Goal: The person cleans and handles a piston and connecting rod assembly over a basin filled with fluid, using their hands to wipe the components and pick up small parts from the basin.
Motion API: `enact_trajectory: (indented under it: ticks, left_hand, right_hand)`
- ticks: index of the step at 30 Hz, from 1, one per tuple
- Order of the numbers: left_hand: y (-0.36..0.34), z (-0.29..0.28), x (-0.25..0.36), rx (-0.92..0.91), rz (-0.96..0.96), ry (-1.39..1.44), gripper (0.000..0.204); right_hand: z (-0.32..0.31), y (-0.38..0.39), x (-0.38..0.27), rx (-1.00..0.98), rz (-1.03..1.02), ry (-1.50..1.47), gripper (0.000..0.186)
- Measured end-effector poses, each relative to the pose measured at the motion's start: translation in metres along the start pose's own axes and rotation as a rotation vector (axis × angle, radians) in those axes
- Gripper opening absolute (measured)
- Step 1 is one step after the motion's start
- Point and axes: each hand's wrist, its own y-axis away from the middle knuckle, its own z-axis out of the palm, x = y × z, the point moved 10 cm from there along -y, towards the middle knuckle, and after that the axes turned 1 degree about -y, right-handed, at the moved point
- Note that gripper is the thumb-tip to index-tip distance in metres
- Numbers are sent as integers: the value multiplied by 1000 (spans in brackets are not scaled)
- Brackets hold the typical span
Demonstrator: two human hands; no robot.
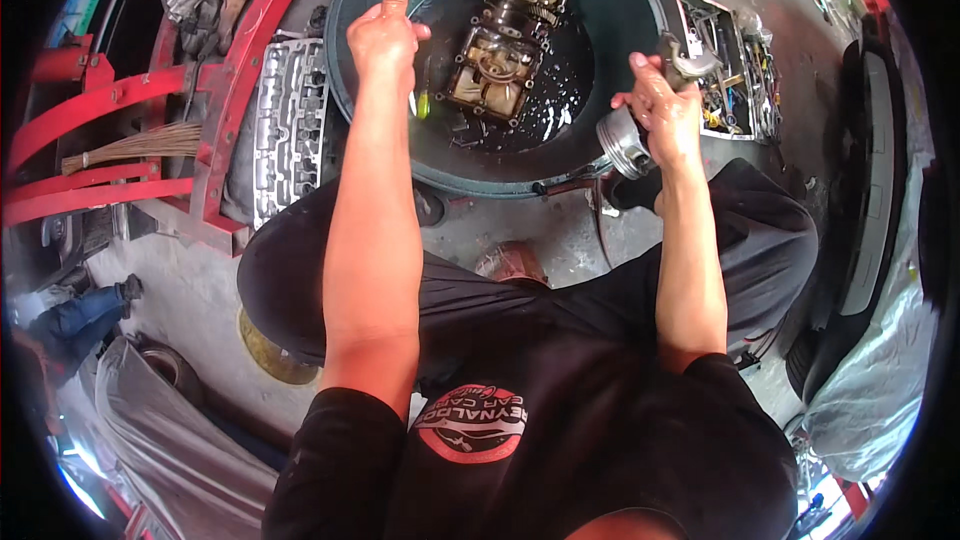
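Note:
A piston [622,143] with its connecting rod [690,62] is gripped in my right hand [662,115], over the right rim of a large dark basin [632,20]. The piston crown points down-left, and the rod's forked big end sticks out beyond my fingers. My left hand [385,40] is above the basin's left side, fingers curled and one digit stretched upward; what it holds, if anything, is hidden. Just below it shows a small yellow-green piece [423,105]. Oily metal engine parts [497,65] sit in dark liquid inside the basin.
A cylinder head [290,130] lies left of the basin beside a red metal frame [265,15] and a stick broom [140,145]. On the right stands a tray of tools [745,105]. Between my knees is a reddish round object [512,262]. Grey sheeting [175,430] lies lower left.

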Motion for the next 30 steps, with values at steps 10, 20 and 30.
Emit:
enact_trajectory:
  ticks: [10, 20, 30]
  left_hand:
    - [-42, -29, -69, 30, -210, -89, 26]
    - [-116, -68, -150, 132, -16, -739, 37]
    - [85, 127, -151, -652, -506, 69, 62]
  right_hand:
    - [-23, 20, 3, 81, 132, -102, 17]
    - [-19, 0, 4, -11, 129, -418, 20]
    - [-51, -30, 25, 258, 119, -493, 8]
